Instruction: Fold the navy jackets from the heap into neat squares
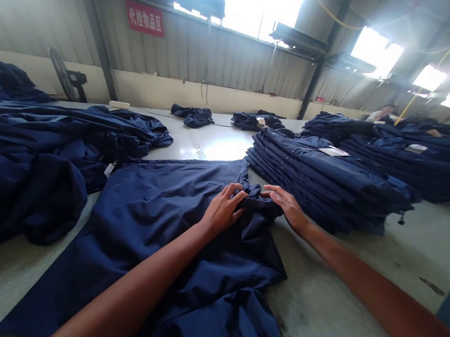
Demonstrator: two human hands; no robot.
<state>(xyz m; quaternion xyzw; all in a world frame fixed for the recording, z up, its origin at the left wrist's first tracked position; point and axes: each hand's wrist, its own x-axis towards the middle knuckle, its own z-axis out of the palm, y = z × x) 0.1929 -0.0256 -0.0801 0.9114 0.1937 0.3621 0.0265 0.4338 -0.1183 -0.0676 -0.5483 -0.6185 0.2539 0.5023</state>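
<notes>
In the head view, two bare hands are seen, and one navy garment [144, 229] is spread on a long table [318, 303] beneath them, its lower part cut off by the bottom of the frame. The left hand [223, 209] is closed on a gathered fold of the garment, with the cloth bunched under its curled fingers. The right hand [288, 208] is held open, its fingertips [267, 190] resting at that fold, and no grip is shown. Beside them, a nearer stack [318, 181] and a farther stack [419, 157] of folded navy clothes are laid, but the pieces in each cannot be counted. Two small navy bundles [192, 115] [255, 120] lie beyond, and one large navy heap [9, 154] is cut off at the left edge. A figure [381, 115] in the far distance is too small to make out.
</notes>
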